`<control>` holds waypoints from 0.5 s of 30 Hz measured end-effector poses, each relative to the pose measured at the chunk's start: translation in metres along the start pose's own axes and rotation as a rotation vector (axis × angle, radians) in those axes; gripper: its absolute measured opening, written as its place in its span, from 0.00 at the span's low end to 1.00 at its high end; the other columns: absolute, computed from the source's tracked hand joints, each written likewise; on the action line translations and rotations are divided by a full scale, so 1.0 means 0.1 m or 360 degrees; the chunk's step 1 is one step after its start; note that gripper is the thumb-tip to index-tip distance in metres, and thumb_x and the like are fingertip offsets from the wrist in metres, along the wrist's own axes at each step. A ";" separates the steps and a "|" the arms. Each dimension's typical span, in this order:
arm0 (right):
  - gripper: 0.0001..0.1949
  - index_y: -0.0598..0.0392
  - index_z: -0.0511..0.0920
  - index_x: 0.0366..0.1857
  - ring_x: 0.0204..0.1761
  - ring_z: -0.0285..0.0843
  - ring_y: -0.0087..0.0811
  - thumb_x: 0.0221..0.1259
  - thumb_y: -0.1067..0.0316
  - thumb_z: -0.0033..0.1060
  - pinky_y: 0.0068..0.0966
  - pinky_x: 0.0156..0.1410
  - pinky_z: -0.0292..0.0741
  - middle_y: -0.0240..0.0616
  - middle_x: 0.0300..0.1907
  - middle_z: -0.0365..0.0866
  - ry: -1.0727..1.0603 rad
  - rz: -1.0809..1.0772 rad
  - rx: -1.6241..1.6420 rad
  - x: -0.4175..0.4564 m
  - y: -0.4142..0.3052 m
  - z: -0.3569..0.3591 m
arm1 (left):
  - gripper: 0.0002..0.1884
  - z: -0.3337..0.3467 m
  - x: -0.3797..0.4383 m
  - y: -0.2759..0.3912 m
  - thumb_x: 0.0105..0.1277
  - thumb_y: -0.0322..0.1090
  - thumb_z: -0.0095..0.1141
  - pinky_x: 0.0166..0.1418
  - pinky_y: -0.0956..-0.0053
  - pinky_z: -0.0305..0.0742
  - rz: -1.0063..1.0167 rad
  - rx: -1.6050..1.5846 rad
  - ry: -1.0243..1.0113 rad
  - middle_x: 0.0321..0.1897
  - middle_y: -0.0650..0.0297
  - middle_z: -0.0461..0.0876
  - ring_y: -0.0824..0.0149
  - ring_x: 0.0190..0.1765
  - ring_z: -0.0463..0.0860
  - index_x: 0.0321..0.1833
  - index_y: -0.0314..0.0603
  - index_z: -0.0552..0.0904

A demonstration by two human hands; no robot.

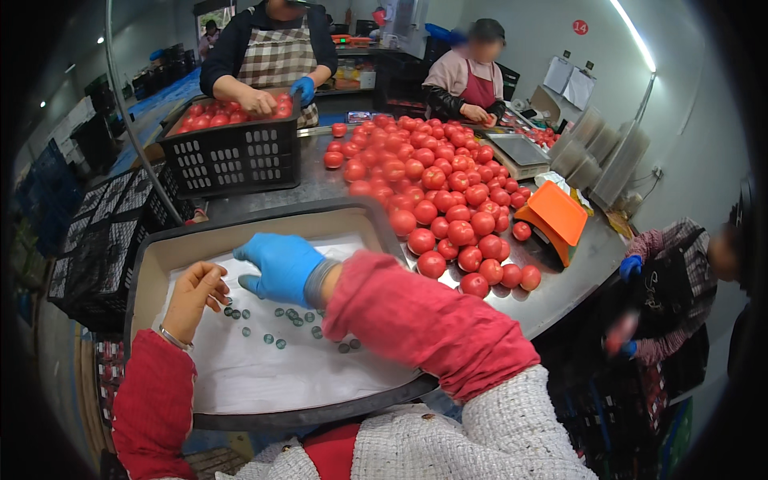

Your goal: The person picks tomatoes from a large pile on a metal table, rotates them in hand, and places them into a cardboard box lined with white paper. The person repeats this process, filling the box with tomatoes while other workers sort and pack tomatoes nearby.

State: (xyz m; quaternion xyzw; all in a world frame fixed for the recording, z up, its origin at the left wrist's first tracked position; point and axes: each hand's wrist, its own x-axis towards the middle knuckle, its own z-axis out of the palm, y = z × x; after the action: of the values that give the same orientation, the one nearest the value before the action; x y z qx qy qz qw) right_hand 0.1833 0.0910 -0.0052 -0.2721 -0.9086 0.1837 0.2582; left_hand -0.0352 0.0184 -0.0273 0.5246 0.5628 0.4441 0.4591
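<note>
My left hand (195, 297), bare with a bracelet at the wrist, is over the left side of a paper-lined crate (258, 405); its fingers are curled, and whether they pinch something small cannot be told. My right hand (276, 267), in a blue glove, reaches left across the crate, thumb apart from the fingers, with nothing visible between them. Small round green stickers (269, 339) lie scattered on the white paper (240, 378) below both hands. A large heap of red tomatoes (444, 198) rests on the metal table (558, 288) beyond the crate's right side.
A black slatted crate of tomatoes (234, 159) stands at the back left, with a person's hands in it. Another person works behind the heap. An orange scale (558, 216) and a grey metal tray (519, 149) stand right of it. A third person is at the far right.
</note>
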 end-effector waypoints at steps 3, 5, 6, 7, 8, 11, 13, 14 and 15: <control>0.16 0.57 0.82 0.45 0.46 0.82 0.49 0.56 0.60 0.61 0.41 0.51 0.77 0.48 0.39 0.83 -0.0387 0.0113 -0.0381 0.02 0.25 0.24 | 0.14 -0.11 0.05 0.05 0.74 0.42 0.52 0.39 0.80 0.73 0.0144 0.0159 0.0167 0.34 0.63 0.81 0.73 0.35 0.81 0.49 0.37 0.78; 0.14 0.56 0.81 0.42 0.45 0.81 0.49 0.56 0.61 0.59 0.42 0.50 0.77 0.47 0.38 0.83 -0.0433 0.0104 -0.0461 -0.03 0.44 0.33 | 0.14 -0.16 0.06 0.05 0.73 0.41 0.53 0.43 0.79 0.73 0.0185 0.0280 0.0281 0.36 0.63 0.82 0.73 0.38 0.81 0.50 0.37 0.78; 0.13 0.55 0.81 0.41 0.44 0.82 0.49 0.56 0.60 0.59 0.42 0.50 0.77 0.47 0.38 0.83 -0.0447 0.0166 -0.0412 -0.01 0.40 0.29 | 0.15 -0.24 0.05 0.01 0.73 0.41 0.53 0.49 0.75 0.73 0.0156 0.0345 0.0239 0.44 0.59 0.82 0.68 0.48 0.80 0.53 0.37 0.78; 0.13 0.55 0.81 0.40 0.44 0.82 0.49 0.56 0.59 0.59 0.42 0.49 0.77 0.46 0.38 0.83 -0.0457 0.0229 -0.0370 0.00 0.36 0.24 | 0.16 -0.34 0.04 -0.08 0.73 0.41 0.53 0.50 0.76 0.72 0.0195 0.0506 0.0270 0.46 0.59 0.81 0.68 0.50 0.79 0.54 0.37 0.77; 0.14 0.55 0.81 0.40 0.44 0.82 0.49 0.56 0.58 0.60 0.42 0.49 0.77 0.46 0.39 0.83 -0.0473 0.0228 -0.0353 0.01 0.35 0.23 | 0.17 -0.46 0.03 -0.22 0.73 0.42 0.53 0.50 0.77 0.72 0.0235 0.0666 0.0298 0.47 0.59 0.80 0.67 0.51 0.78 0.56 0.37 0.76; 0.14 0.55 0.81 0.40 0.44 0.82 0.48 0.56 0.57 0.60 0.42 0.50 0.77 0.46 0.40 0.84 -0.0533 0.0232 -0.0316 0.00 0.32 0.25 | 0.23 -0.82 -0.22 -0.34 0.72 0.45 0.54 0.53 0.72 0.72 0.0136 0.1164 0.0392 0.57 0.56 0.76 0.63 0.58 0.76 0.62 0.37 0.73; 0.15 0.54 0.81 0.41 0.45 0.82 0.48 0.56 0.55 0.61 0.42 0.50 0.77 0.45 0.40 0.84 -0.0604 0.0249 -0.0352 0.00 0.25 0.20 | 0.27 -0.91 -0.44 -0.23 0.71 0.47 0.54 0.54 0.69 0.72 -0.0155 0.1118 0.0443 0.61 0.55 0.75 0.61 0.60 0.75 0.66 0.36 0.70; 0.16 0.54 0.81 0.41 0.45 0.82 0.48 0.56 0.55 0.61 0.42 0.50 0.77 0.46 0.40 0.84 -0.0621 0.0271 -0.0343 0.00 0.27 0.19 | 0.28 -0.91 -0.53 -0.13 0.71 0.47 0.54 0.54 0.69 0.72 -0.0369 0.0911 0.0454 0.61 0.55 0.74 0.61 0.60 0.75 0.67 0.36 0.69; 0.16 0.54 0.81 0.41 0.45 0.82 0.48 0.56 0.54 0.61 0.42 0.50 0.77 0.46 0.40 0.84 -0.0639 0.0286 -0.0343 0.01 0.27 0.19 | 0.29 -0.91 -0.60 -0.10 0.71 0.48 0.54 0.53 0.69 0.72 -0.0574 0.0694 0.0472 0.62 0.55 0.74 0.61 0.60 0.75 0.68 0.36 0.68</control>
State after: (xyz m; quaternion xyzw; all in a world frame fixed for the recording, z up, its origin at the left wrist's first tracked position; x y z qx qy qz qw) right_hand 0.1822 0.1088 -0.0330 -0.3358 -0.9282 0.1584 0.0245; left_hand -0.1250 -0.0432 -0.0172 0.4319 0.7894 0.2961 0.3203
